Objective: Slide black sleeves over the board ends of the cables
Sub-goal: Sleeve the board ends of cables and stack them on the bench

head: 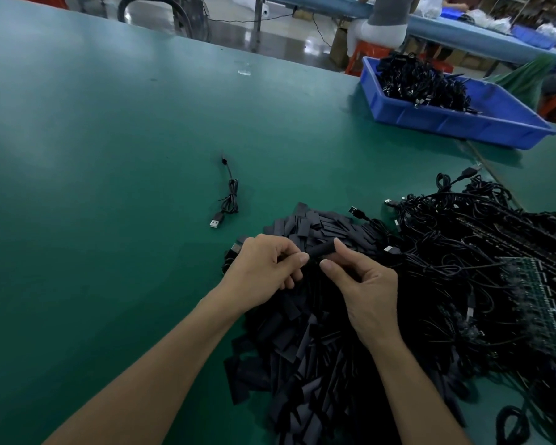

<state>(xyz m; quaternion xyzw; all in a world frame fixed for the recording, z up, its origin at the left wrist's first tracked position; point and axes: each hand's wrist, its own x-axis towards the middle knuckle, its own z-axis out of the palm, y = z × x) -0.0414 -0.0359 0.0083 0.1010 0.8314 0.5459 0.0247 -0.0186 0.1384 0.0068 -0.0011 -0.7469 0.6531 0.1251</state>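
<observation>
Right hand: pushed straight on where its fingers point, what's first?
The short black tubular sleeve that the right hand pinches; just past it, the left hand, pinching at the sleeve's other end. Depth looks matched, though one view can't confirm.

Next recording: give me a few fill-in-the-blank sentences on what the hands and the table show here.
1. The left hand and right hand pinch one black ____ between them, above the sleeve pile.
2. The bin at the far right is coloured ____.
3. One bundled cable lies alone on the table, to the ____ of the pile.
Missing words: sleeve; blue; left.
</observation>
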